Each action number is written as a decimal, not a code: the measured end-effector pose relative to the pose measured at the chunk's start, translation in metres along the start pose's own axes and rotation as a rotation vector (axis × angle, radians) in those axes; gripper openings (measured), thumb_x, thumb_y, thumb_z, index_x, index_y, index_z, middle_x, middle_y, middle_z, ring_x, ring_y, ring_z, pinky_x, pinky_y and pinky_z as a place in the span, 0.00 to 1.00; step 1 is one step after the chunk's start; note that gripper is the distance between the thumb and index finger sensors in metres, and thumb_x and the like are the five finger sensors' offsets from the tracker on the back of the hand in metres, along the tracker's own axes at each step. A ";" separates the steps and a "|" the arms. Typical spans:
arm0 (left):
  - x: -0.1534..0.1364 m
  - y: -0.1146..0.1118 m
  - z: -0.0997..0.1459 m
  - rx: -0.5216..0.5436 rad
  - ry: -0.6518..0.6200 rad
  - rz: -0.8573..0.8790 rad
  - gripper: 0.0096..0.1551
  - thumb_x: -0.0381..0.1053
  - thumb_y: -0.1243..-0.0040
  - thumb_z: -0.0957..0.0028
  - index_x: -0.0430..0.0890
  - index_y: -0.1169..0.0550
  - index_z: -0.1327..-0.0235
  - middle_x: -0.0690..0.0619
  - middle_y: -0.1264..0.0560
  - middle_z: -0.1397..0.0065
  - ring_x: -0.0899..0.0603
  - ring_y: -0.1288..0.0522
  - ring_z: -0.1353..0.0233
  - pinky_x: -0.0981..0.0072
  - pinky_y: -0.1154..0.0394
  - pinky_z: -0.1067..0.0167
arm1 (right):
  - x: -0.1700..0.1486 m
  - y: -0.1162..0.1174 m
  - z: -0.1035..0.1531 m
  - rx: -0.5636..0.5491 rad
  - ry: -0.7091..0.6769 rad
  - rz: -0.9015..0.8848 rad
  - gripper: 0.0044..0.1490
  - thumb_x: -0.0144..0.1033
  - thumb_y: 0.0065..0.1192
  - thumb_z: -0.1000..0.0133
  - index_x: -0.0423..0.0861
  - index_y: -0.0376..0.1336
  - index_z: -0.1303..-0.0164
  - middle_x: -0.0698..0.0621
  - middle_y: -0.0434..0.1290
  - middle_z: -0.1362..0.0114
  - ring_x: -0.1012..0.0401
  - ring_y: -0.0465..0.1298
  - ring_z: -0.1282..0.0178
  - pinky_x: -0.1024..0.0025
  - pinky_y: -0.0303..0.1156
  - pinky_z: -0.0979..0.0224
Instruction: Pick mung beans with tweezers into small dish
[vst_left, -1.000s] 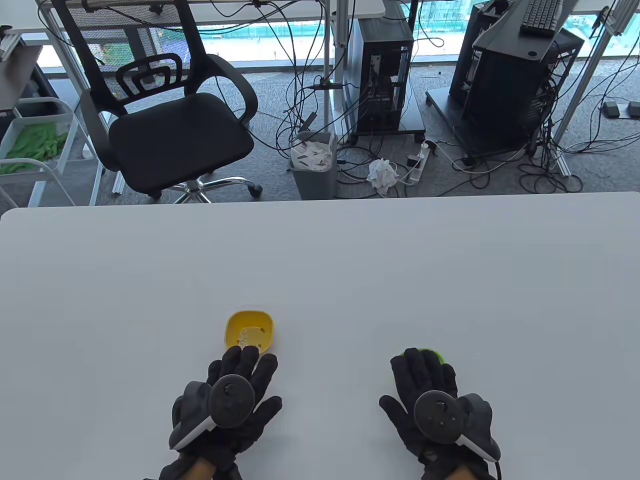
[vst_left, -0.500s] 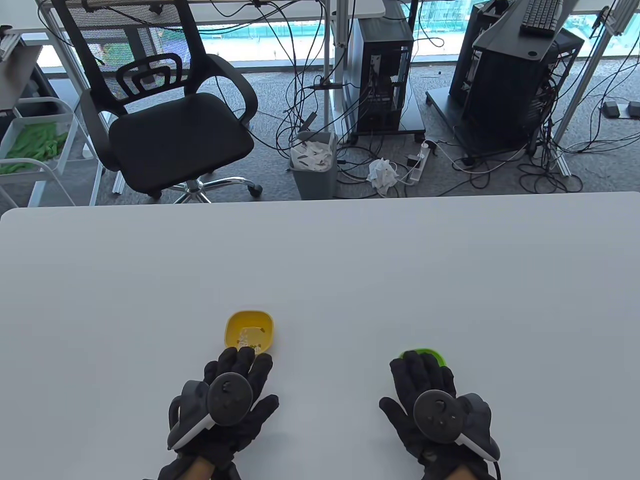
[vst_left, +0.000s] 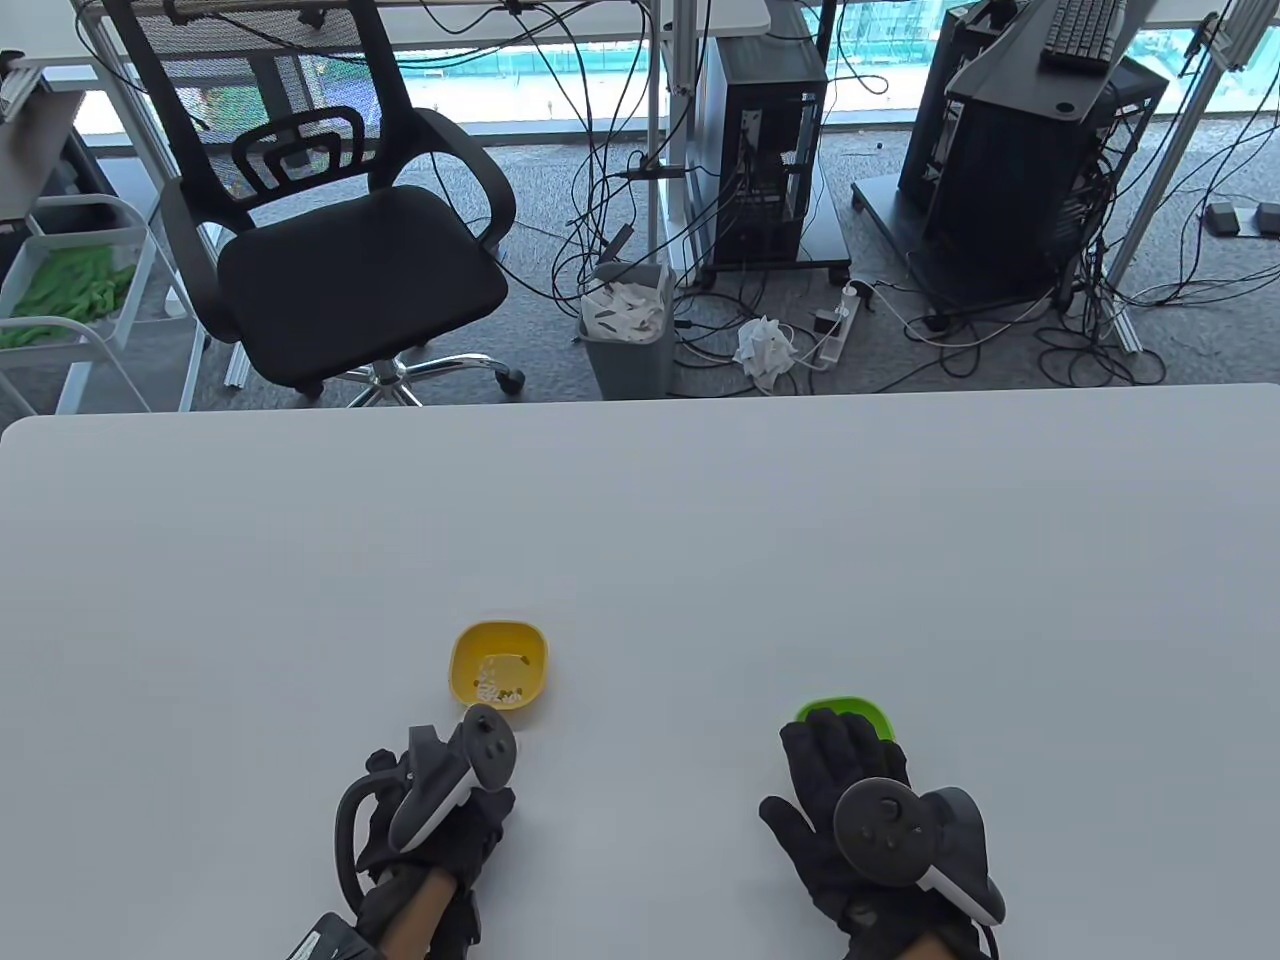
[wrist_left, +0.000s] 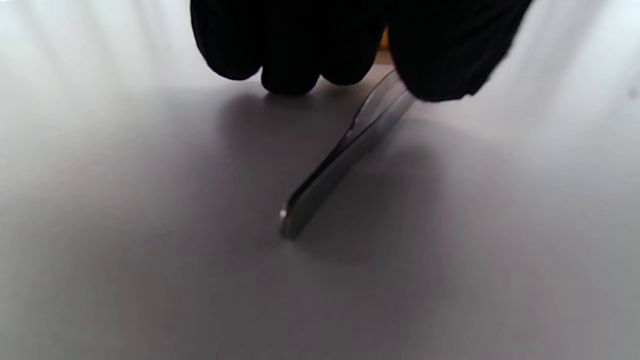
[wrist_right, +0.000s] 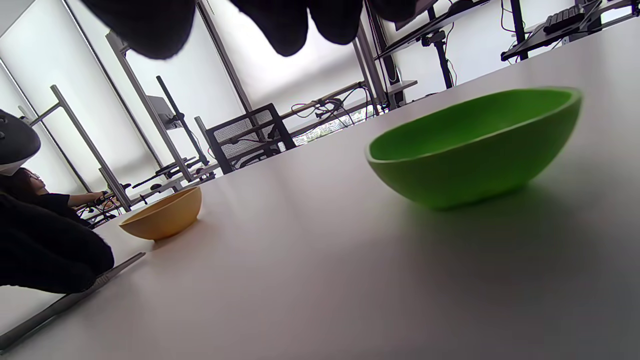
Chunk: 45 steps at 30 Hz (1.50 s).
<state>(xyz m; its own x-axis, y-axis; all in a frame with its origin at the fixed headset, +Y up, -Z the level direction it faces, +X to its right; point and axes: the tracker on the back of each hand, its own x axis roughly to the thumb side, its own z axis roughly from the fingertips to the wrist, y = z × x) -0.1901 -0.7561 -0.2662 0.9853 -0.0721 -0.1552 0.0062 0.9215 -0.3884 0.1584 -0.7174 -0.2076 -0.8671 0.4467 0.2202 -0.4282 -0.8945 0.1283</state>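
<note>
A small yellow dish (vst_left: 498, 672) holds several beans and pale bits. A small green dish (vst_left: 845, 712) stands to its right; its inside looks empty in the right wrist view (wrist_right: 475, 140). My left hand (vst_left: 440, 800) is turned on its side just below the yellow dish, with fingers (wrist_left: 290, 75) curled. It grips metal tweezers (wrist_left: 345, 160) whose far end touches the table. The tweezers also show in the right wrist view (wrist_right: 65, 305). My right hand (vst_left: 850, 790) lies flat and spread, its fingertips over the green dish's near rim, holding nothing.
The white table (vst_left: 640, 520) stretches far and wide around both dishes. A black office chair (vst_left: 340, 230), a bin (vst_left: 628, 325) and computer towers with cables stand on the floor beyond the far edge.
My left hand has rolled from flat onto its side, curled its fingers on the tweezers and drawn back from the yellow dish. My right hand slid back slightly, uncovering more of the green dish.
</note>
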 end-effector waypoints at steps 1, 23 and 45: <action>0.004 0.000 -0.001 0.027 0.011 -0.036 0.39 0.66 0.33 0.49 0.48 0.27 0.29 0.50 0.28 0.25 0.37 0.30 0.23 0.35 0.49 0.21 | 0.000 0.000 0.000 0.002 0.001 -0.002 0.46 0.56 0.48 0.40 0.43 0.46 0.17 0.38 0.42 0.14 0.37 0.40 0.18 0.35 0.40 0.22; 0.019 0.030 0.059 0.276 -0.497 0.393 0.30 0.61 0.40 0.46 0.43 0.24 0.39 0.49 0.22 0.37 0.36 0.24 0.35 0.32 0.42 0.26 | 0.048 0.008 -0.004 -0.055 -0.163 -0.049 0.43 0.50 0.60 0.41 0.40 0.55 0.21 0.36 0.63 0.22 0.39 0.67 0.26 0.39 0.63 0.25; 0.008 0.040 0.076 0.325 -0.594 0.814 0.31 0.62 0.42 0.45 0.43 0.23 0.38 0.48 0.22 0.36 0.35 0.24 0.34 0.33 0.41 0.27 | 0.120 0.041 -0.035 -0.189 -0.248 -0.401 0.36 0.40 0.69 0.46 0.30 0.65 0.35 0.37 0.80 0.43 0.50 0.85 0.49 0.50 0.82 0.43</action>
<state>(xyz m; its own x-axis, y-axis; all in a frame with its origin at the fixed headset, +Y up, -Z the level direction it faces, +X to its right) -0.1694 -0.6911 -0.2133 0.6376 0.7306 0.2441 -0.7350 0.6719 -0.0914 0.0279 -0.7007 -0.2097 -0.5488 0.7255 0.4153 -0.7732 -0.6294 0.0777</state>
